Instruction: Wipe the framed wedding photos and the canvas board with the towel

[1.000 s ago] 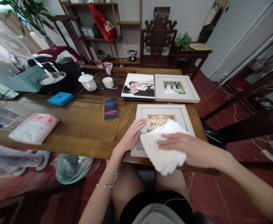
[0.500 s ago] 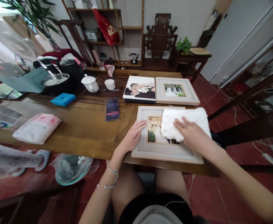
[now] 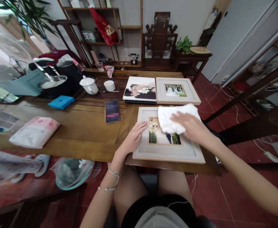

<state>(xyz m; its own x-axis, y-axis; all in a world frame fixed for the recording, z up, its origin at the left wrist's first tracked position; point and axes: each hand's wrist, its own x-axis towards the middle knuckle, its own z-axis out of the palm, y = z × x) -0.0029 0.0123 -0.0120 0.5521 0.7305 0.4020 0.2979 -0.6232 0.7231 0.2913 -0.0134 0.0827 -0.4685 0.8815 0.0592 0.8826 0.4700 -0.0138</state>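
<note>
A light-framed picture (image 3: 168, 155) lies flat at the near edge of the wooden table, with a photo in its middle. My left hand (image 3: 137, 132) rests on its left border, fingers stretched out flat and not wrapped round it. Over the frame's upper right part my right hand (image 3: 188, 125) holds a folded white cloth (image 3: 166, 115), pressing it down with the fingers on top. The cloth hides the upper right of the photo and that corner of the frame.
Behind lie a second framed picture (image 3: 191, 88) and a photo book (image 3: 131, 80). Leftward are a dark booklet-like item (image 3: 112, 110), a white cup (image 3: 109, 85), a lidded white pot (image 3: 88, 86), a blue block (image 3: 61, 102) and a tissue pack (image 3: 34, 133). A lined bin (image 3: 73, 177) stands below.
My right hand and the white cloth have moved up and left across the frame, uncovering more of the photo's lower right. My left hand stays on the left border. The view has shifted slightly.
</note>
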